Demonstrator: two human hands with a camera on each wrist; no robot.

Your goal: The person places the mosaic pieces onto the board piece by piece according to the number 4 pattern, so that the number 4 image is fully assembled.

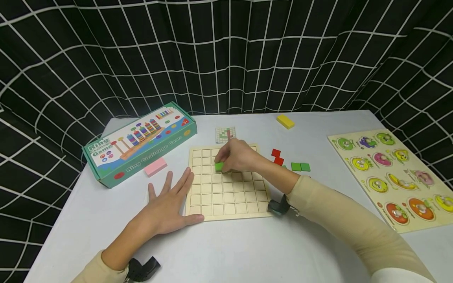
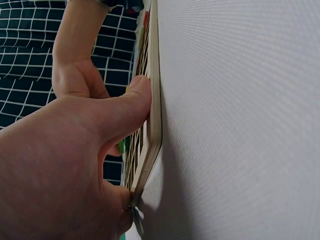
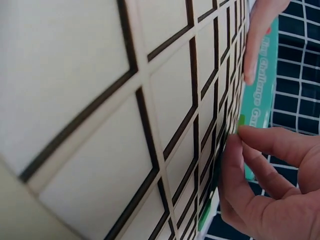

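A wooden grid board [image 1: 218,198] lies flat on the white table. My right hand [image 1: 240,155] reaches over its upper part, thumb and fingertips pinching a small green tile [image 1: 219,167] at the board's cells. In the right wrist view a sliver of the green tile [image 3: 241,121] shows by those fingertips; the hand hides the rest. With fingers spread, my left hand [image 1: 168,210] rests at the board's left side. Its thumb lies on the near left corner, against the board's edge [image 2: 155,95] in the left wrist view.
Right of the board lie red tiles [image 1: 278,161] and green tiles [image 1: 301,167]. Behind it is a pattern card [image 1: 222,135], and farther back a yellow block [image 1: 285,121]. A game box [image 1: 141,141] and pink block [image 1: 155,167] sit left; a fruit puzzle board [image 1: 389,177] lies far right.
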